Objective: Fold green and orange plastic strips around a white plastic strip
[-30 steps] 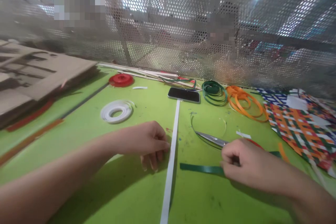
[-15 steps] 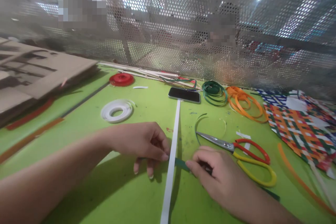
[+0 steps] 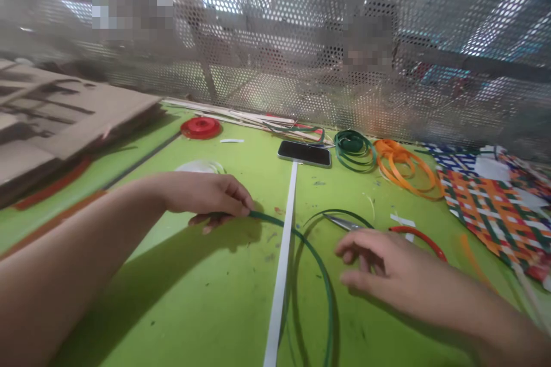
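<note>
Across the middle of the green table (image 3: 206,304) runs a green strip (image 3: 267,217), its near-left end at the left hand and its body bowing out to the right in a wide loop toward the wearer. It looks very light and springy: flat, thin, smooth, probably slightly slippery, willing to bend across its flat side but stiff across its width. A pinch near one end, thumb on one face and fingertips on the other, should suit it, without creasing.

From the grip, its long axis points rightward and slightly toward the wearer, then curves down to the lower edge of view. It crosses the white strip (image 3: 283,264), apparently underneath, though blur leaves that uncertain. The white strip lies almost straight, pointing away from the wearer to the phone (image 3: 305,153).

The left hand (image 3: 210,195) has thumb and fingers closed together on the green end. The right hand (image 3: 379,266) is half open, fingers curled and parted from the thumb, with nothing visible between them; it covers part of the scissors (image 3: 342,222).

Farther out lie the white roll (image 3: 200,167), red coil (image 3: 200,128), green coil (image 3: 350,140), orange coil (image 3: 385,155) and woven piece (image 3: 486,200).
</note>
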Motion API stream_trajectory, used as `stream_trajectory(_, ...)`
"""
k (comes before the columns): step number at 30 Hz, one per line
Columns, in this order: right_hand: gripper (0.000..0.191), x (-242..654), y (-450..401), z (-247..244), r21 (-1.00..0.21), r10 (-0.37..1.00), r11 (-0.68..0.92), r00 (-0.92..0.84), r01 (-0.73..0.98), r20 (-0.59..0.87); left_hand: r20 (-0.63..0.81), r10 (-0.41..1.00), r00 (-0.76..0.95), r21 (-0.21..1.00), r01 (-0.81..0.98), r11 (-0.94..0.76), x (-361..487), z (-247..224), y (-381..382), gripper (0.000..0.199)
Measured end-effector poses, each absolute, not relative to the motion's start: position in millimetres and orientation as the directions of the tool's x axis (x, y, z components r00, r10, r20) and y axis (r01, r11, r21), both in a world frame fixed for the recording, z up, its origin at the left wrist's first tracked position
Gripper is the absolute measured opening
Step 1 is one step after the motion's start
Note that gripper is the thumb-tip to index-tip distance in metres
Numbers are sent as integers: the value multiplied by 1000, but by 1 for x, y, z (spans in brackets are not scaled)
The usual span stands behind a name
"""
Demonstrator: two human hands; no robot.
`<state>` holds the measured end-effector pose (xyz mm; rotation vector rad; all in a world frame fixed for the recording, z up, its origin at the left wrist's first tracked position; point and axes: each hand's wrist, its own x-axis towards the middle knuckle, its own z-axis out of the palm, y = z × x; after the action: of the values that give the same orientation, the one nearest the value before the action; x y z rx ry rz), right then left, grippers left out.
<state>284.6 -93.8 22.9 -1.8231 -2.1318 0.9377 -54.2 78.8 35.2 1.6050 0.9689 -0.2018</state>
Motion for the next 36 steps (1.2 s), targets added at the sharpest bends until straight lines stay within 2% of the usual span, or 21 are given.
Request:
stream_trajectory(5, 31, 257, -99, 15, -593, 938, 21, -220, 805, -266, -596, 514, 617, 715, 699, -10, -52, 34, 79, 27)
stream_trajectory(10, 37, 240, -102, 9, -663, 948, 16, -222, 748, -227, -559, 592, 581, 715, 699, -10, -51, 32, 80, 29)
stream_trajectory(17, 23, 239, -100, 5, -697, 961, -17, -182, 717, -210, -408, 775, 484, 707, 704, -68, -45, 26, 83, 42)
stream_trajectory(19, 17, 239, -100, 4, -715, 965, -12, -180, 699, -192, -336, 805, 489, 779, 624, -55, -41, 25, 82, 44)
stream_trajectory(22, 13, 238, -100, 3, -719, 968, -9, -174, 695, -180, -211, 856, 471, 912, 411, -1, -36, 26, 77, 44)
stream_trajectory(25, 11, 235, -98, 1, -759, 951, -94, -167, 644, -259, -153, 878, 453, 972, 229, 51, -31, 23, 74, 44)
stream_trajectory(29, 12, 230, -96, -1, -816, 909, -224, -188, 533, -372, -226, 807, 545, 951, 304, 61, -26, 16, 70, 47)
stream_trajectory(33, 11, 227, -96, -1, -859, 886, -282, -227, 428, -404, -310, 554, 773, 924, 381, -14, -24, 16, 61, 34)
stream_trajectory(36, 10, 225, -97, -2, -907, 884, -310, -266, 285, -386, -332, 379, 864, 919, 387, -79, -22, 18, 52, 31)
